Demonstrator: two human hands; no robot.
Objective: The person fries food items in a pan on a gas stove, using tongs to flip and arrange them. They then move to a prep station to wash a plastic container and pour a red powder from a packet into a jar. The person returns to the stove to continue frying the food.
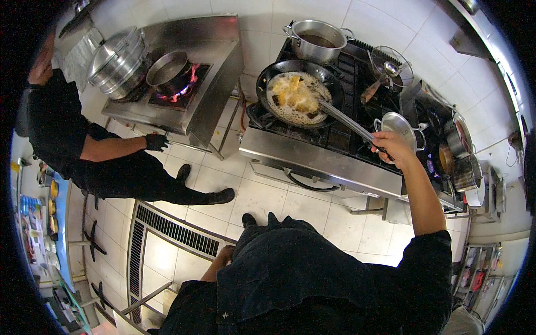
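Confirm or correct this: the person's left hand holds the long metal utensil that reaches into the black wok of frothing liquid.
Wrong hand: the head view shows the right hand holding the long metal utensil. It does reach into the black wok of frothing liquid.

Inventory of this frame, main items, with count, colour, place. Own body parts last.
wok: one, black, front of right-hand stove
food: count unclear, golden, in bubbling oil
tongs: one, silver, tips in wok
deep pot: one, silver, behind wok
ladle: one, silver, stove's back right
two-handled pan: one, silver, right of tongs
right-hand stove: one, steel and black, ahead
left-hand stove: one, steel, upper left
lidded pot: one, silver, left-hand stove
dark pan: one, grey-brown, over flame
co-worker: one, black clothing, left
floor grate: dark slats, lower left
right hand: one, bare, gripping tongs
left hand: one, partly hidden, beside apron
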